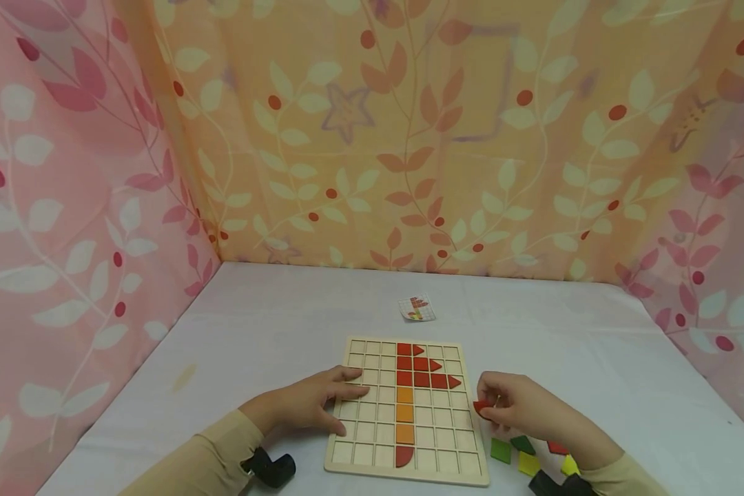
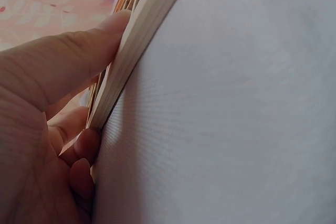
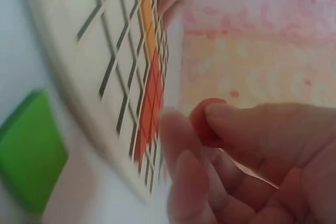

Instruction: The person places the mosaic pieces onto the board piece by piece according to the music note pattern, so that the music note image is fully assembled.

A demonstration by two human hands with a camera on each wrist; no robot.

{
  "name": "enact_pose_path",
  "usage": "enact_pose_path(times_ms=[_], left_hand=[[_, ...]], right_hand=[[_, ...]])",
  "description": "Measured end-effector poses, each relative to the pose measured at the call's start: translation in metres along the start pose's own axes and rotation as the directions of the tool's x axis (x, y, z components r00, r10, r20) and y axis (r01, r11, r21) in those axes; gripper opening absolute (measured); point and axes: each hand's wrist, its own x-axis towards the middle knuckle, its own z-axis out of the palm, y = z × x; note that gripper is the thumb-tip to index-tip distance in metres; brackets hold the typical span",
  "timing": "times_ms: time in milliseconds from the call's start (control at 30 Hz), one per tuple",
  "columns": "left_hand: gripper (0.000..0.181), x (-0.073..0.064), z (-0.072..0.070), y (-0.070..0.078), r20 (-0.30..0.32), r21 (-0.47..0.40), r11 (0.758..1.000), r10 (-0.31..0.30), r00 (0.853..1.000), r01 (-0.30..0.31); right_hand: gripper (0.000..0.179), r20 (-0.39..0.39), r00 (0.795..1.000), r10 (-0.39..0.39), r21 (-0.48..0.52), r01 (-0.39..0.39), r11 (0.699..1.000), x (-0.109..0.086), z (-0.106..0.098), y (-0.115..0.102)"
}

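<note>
A wooden grid board (image 1: pixel 434 437) lies on the white table. Its tiles form one column: red squares and triangles run out to the right in three rows, orange squares (image 1: pixel 405 413) follow below, and a red quarter-round tile (image 1: pixel 404 456) sits at the bottom. My left hand (image 1: pixel 310 401) rests on the board's left edge, fingers spread over the grid and thumb against the wooden edge (image 2: pixel 123 72). Just off the board's right side, my right hand (image 1: pixel 513 399) pinches a red tile with a curved edge (image 3: pixel 207 123) between thumb and fingertips.
Loose tiles lie right of the board, among them a light green one (image 1: pixel 501 451), a dark green one (image 1: pixel 523 444) and a yellow one (image 1: pixel 529 463). A small pattern card (image 1: pixel 417 308) lies behind the board. Floral cloth walls (image 1: pixel 409 138) border the table.
</note>
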Motion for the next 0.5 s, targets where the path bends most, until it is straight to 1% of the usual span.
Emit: enact_pose_path(times_ms=[100, 200, 367, 500], left_hand=[[0.07, 0.0, 0.0, 0.0, 0.002, -0.008, 1.0, 0.0, 1.0, 0.0], [0.07, 0.001, 0.0, -0.001, 0.001, -0.01, 1.0, -0.003, 1.0, 0.003], [0.069, 0.001, -0.001, 0.0, 0.007, -0.002, 1.0, -0.012, 1.0, 0.012], [0.068, 0.0, -0.001, 0.0, 0.009, -0.005, 1.0, -0.016, 1.0, 0.016]], right_hand=[[0.012, -0.038, 0.998, -0.049, -0.069, 0.047, 0.997, 0.016, 0.007, -0.01], [0.009, -0.049, 0.994, -0.098, -0.109, 0.092, 0.99, 0.031, 0.015, -0.017], [0.007, -0.025, 0.981, -0.193, -0.128, 0.189, 0.974, 0.052, 0.028, -0.025], [0.008, -0.006, 0.978, -0.209, -0.133, 0.207, 0.969, 0.066, 0.036, -0.032]])
